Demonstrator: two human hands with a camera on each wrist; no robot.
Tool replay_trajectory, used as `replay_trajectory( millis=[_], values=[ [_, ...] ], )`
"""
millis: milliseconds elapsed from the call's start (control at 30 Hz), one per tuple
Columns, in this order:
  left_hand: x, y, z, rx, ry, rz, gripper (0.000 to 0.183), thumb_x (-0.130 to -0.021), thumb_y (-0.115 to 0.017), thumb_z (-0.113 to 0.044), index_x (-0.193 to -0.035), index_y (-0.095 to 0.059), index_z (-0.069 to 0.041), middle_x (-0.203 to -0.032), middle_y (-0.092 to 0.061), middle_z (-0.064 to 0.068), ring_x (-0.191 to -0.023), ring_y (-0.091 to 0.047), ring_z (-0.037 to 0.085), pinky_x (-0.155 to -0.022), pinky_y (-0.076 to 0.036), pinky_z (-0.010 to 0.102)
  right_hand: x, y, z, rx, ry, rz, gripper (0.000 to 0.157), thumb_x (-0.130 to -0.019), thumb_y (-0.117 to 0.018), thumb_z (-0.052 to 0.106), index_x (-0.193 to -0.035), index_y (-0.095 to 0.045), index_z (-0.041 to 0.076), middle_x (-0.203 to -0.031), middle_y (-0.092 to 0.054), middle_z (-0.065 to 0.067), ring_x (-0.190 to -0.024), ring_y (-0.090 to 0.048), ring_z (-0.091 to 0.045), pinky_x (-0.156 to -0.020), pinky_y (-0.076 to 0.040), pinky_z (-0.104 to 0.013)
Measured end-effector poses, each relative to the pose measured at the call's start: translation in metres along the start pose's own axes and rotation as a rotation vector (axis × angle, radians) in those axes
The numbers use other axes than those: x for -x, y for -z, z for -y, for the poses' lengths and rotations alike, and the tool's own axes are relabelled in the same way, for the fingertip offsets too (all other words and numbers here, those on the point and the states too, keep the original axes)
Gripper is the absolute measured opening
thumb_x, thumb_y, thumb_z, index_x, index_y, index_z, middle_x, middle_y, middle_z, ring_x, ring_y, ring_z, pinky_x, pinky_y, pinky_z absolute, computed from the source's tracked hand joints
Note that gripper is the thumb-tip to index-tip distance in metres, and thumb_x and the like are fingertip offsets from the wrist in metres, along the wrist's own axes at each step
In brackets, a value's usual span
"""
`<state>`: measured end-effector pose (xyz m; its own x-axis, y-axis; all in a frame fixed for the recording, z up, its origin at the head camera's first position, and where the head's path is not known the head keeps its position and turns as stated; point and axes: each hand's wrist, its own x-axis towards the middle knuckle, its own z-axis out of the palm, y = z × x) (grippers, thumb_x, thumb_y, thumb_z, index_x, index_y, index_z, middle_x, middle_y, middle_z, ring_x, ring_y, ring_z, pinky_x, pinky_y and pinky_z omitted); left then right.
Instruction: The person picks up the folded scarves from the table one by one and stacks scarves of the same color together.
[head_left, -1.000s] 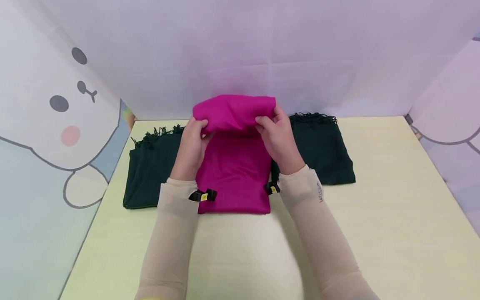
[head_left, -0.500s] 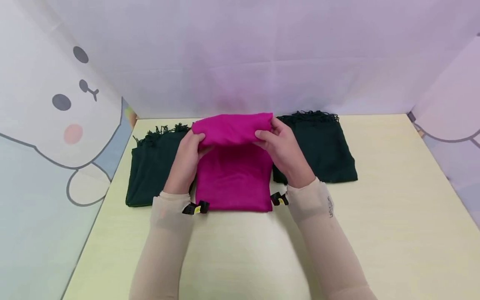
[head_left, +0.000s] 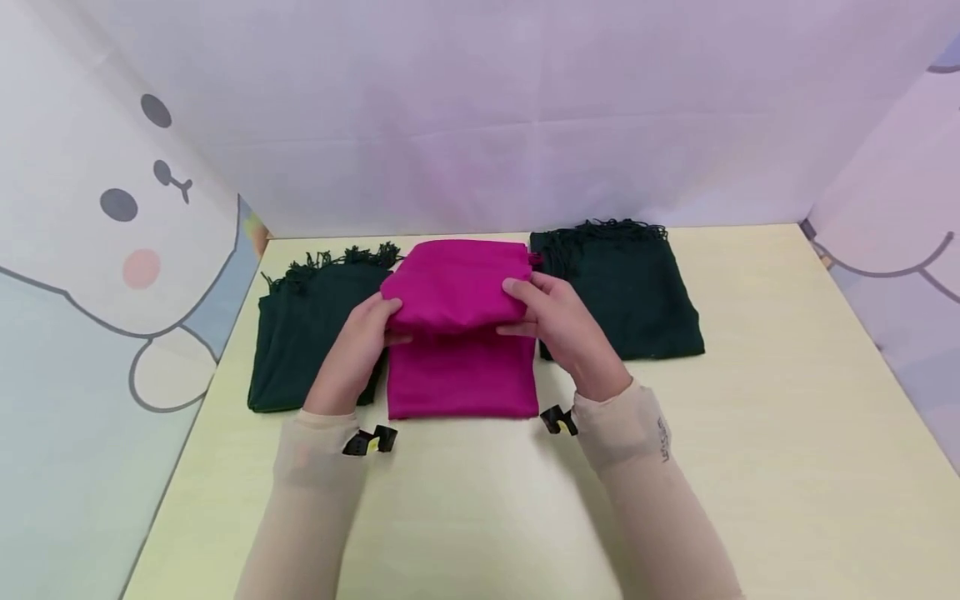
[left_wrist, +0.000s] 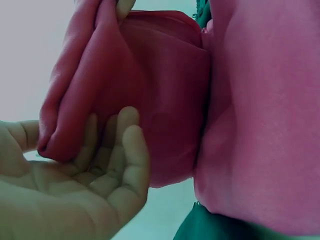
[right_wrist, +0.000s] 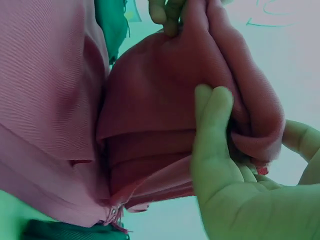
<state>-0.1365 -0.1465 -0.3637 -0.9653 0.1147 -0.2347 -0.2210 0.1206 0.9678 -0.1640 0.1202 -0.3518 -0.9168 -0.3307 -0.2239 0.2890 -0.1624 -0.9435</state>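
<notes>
A magenta scarf [head_left: 461, 379] lies folded on the table, its far part lifted and folded toward the near edge. My left hand [head_left: 363, 333] pinches the left corner of this raised flap, thumb on top and fingers beneath. At the right corner my right hand [head_left: 558, 329] holds the flap the same way. In the left wrist view the folded edge [left_wrist: 82, 85] runs between the thumb and curled fingers. The right wrist view shows several fabric layers and a bit of fringe [right_wrist: 116, 215] on the magenta scarf.
Dark green folded scarves with fringed far ends flank the magenta one: one at left [head_left: 303, 342], another at right [head_left: 626, 292]. A pale table [head_left: 465, 508] carries them all. Behind it hangs a light cloth backdrop [head_left: 465, 100], and a cartoon-printed panel [head_left: 67, 208] stands at left.
Both hands have brought the magenta flap down and toward the near side, so it now covers more of the lower layer. The green scarves stay in place.
</notes>
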Motion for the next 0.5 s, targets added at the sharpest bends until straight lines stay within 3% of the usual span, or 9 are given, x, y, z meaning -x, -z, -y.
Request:
replay_trajectory(
  millis=[100,300,500],
  values=[
    [0.003,0.001,0.004,-0.038,0.044,0.005,0.044,-0.108,-0.033,-0.035,-0.141,-0.047,-0.010,-0.134,-0.049,0.009,-0.119,-0.055,0.028,-0.104,-0.044,0.046,0.003,-0.001,-0.006,0.028,-0.036,-0.021,0.047,-0.101,-0.060,0.031,-0.138,-0.050,0.004,-0.127,-0.061,-0.016,-0.108,-0.067,-0.029,-0.091,-0.055,-0.047],
    [0.008,-0.003,0.011,-0.054,0.078,0.008,0.049,-0.108,-0.033,-0.041,-0.143,-0.043,-0.009,-0.134,-0.049,0.011,-0.114,-0.060,0.035,-0.102,-0.046,0.044,0.007,-0.006,-0.018,0.038,-0.070,-0.056,0.036,-0.101,-0.058,0.021,-0.131,-0.053,0.000,-0.123,-0.060,-0.018,-0.107,-0.066,-0.030,-0.084,-0.058,-0.043],
    [0.013,-0.003,0.020,-0.140,0.085,-0.014,0.045,-0.106,-0.040,-0.045,-0.122,-0.050,-0.004,-0.094,-0.061,0.012,-0.081,-0.061,0.025,-0.083,-0.051,0.034,0.014,-0.007,-0.026,0.050,-0.099,-0.027,0.032,-0.101,-0.058,0.019,-0.124,-0.054,-0.003,-0.120,-0.058,-0.019,-0.100,-0.069,-0.035,-0.081,-0.059,-0.044]
  ],
)
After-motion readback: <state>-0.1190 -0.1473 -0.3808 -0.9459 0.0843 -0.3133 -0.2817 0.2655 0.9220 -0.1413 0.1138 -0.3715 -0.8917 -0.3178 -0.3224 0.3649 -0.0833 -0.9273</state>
